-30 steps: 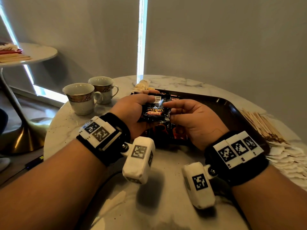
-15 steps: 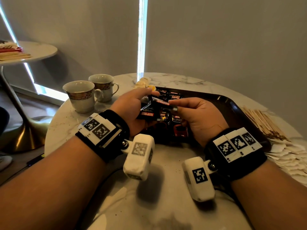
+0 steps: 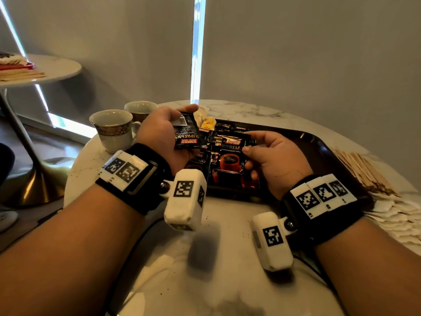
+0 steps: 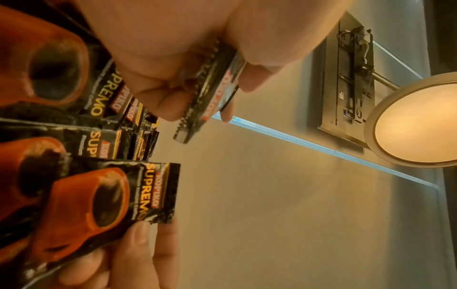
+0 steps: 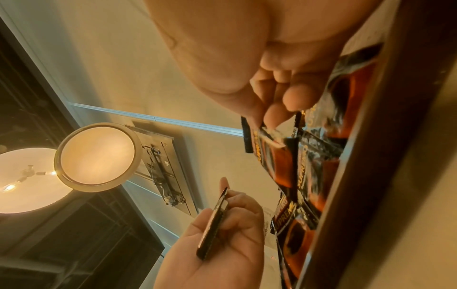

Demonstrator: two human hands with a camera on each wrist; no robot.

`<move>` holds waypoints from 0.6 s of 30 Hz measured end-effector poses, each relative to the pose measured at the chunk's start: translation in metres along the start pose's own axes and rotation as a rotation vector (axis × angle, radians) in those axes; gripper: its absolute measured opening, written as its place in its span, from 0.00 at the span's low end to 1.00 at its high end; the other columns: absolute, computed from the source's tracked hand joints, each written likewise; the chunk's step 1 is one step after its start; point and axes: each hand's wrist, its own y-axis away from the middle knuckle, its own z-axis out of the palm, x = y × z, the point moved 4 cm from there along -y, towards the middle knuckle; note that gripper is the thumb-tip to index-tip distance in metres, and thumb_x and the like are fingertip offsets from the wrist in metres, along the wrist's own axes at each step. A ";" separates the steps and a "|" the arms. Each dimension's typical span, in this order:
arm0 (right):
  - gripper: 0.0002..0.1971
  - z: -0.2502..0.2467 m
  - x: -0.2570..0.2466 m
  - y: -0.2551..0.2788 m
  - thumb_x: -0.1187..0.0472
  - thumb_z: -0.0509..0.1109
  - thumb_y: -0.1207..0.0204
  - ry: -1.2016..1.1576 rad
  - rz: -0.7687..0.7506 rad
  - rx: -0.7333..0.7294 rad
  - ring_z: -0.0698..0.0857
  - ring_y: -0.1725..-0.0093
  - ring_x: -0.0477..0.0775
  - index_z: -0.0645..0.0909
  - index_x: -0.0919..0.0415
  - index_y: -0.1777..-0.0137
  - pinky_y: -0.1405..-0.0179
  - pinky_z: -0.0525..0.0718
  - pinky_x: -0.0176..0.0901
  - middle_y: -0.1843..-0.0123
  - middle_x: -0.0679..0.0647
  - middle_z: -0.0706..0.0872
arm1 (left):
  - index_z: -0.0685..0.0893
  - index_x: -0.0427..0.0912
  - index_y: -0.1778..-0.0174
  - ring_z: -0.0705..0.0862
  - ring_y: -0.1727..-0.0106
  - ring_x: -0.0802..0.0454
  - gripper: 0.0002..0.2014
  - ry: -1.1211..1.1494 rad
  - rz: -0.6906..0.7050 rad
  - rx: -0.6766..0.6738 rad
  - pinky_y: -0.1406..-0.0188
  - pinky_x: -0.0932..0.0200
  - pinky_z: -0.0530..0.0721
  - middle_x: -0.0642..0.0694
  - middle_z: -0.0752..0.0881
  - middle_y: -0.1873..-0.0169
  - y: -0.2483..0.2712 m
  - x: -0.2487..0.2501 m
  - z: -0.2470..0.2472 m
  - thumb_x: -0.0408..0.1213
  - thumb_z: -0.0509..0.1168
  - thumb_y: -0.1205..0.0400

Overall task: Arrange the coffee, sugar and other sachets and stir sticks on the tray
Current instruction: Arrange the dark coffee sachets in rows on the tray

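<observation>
Meanwhile the left hand [image 3: 163, 133] clutched a small stack of coffee sachets [image 3: 186, 133] above the tray [image 3: 319, 151]; the right hand [image 3: 271, 159] pinched one sachet [image 3: 231, 153] over the laid rows, best lowered flat, label up, edges aligned.

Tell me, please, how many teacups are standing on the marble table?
2. The nearer teacup stands left of the left hand; the farther teacup sits just behind it, partly hidden by that hand. None other shows.
</observation>
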 end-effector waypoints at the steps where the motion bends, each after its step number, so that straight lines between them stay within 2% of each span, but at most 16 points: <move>1: 0.13 0.001 0.000 0.001 0.71 0.72 0.21 0.011 0.016 -0.011 0.79 0.68 0.61 0.83 0.54 0.42 0.78 0.78 0.45 0.66 0.56 0.88 | 0.89 0.39 0.37 0.89 0.43 0.32 0.23 -0.010 0.011 0.017 0.55 0.46 0.87 0.34 0.89 0.43 -0.001 0.002 -0.002 0.36 0.51 0.17; 4: 0.11 0.004 0.000 0.001 0.70 0.72 0.21 0.049 0.055 -0.041 0.78 0.69 0.62 0.83 0.54 0.44 0.80 0.78 0.44 0.66 0.59 0.87 | 0.89 0.39 0.36 0.87 0.38 0.30 0.23 -0.034 -0.001 0.020 0.41 0.37 0.85 0.32 0.87 0.37 -0.002 0.005 -0.005 0.36 0.51 0.17; 5: 0.11 0.005 0.000 0.002 0.69 0.71 0.21 0.065 0.061 -0.054 0.77 0.73 0.60 0.83 0.54 0.44 0.81 0.76 0.43 0.67 0.59 0.86 | 0.89 0.39 0.35 0.87 0.40 0.32 0.23 -0.029 -0.018 0.008 0.42 0.37 0.86 0.33 0.87 0.38 -0.003 0.004 -0.005 0.36 0.52 0.18; 6: 0.10 0.005 0.000 0.002 0.69 0.71 0.20 0.078 0.063 -0.065 0.76 0.77 0.57 0.83 0.55 0.44 0.82 0.75 0.42 0.69 0.59 0.85 | 0.88 0.39 0.34 0.87 0.44 0.36 0.24 -0.015 -0.035 -0.009 0.46 0.39 0.88 0.35 0.87 0.41 -0.003 0.003 -0.005 0.36 0.51 0.18; 8: 0.09 0.006 0.000 0.003 0.69 0.71 0.20 0.094 0.060 -0.085 0.75 0.81 0.51 0.83 0.56 0.44 0.84 0.73 0.40 0.70 0.57 0.85 | 0.85 0.38 0.32 0.86 0.55 0.41 0.24 0.011 -0.065 -0.058 0.56 0.44 0.90 0.38 0.85 0.52 -0.002 0.002 -0.003 0.36 0.50 0.17; 9: 0.09 0.007 0.000 0.003 0.69 0.71 0.20 0.097 0.062 -0.090 0.75 0.81 0.49 0.83 0.56 0.44 0.86 0.72 0.39 0.70 0.56 0.85 | 0.85 0.38 0.32 0.85 0.56 0.41 0.23 0.010 -0.080 -0.083 0.57 0.44 0.90 0.39 0.85 0.55 -0.001 0.001 -0.001 0.36 0.50 0.17; 12: 0.10 0.008 0.000 0.003 0.71 0.70 0.20 0.080 0.089 -0.094 0.76 0.80 0.46 0.82 0.57 0.44 0.87 0.72 0.35 0.69 0.55 0.86 | 0.85 0.39 0.36 0.86 0.52 0.38 0.21 -0.042 -0.123 -0.147 0.51 0.39 0.89 0.36 0.86 0.51 0.002 -0.004 0.005 0.35 0.49 0.17; 18: 0.12 0.011 -0.002 0.003 0.72 0.71 0.21 0.123 0.126 -0.106 0.76 0.80 0.48 0.84 0.60 0.41 0.87 0.73 0.35 0.68 0.56 0.86 | 0.87 0.39 0.38 0.87 0.46 0.35 0.22 -0.105 -0.139 -0.181 0.48 0.41 0.87 0.35 0.87 0.46 0.001 -0.011 0.007 0.35 0.50 0.18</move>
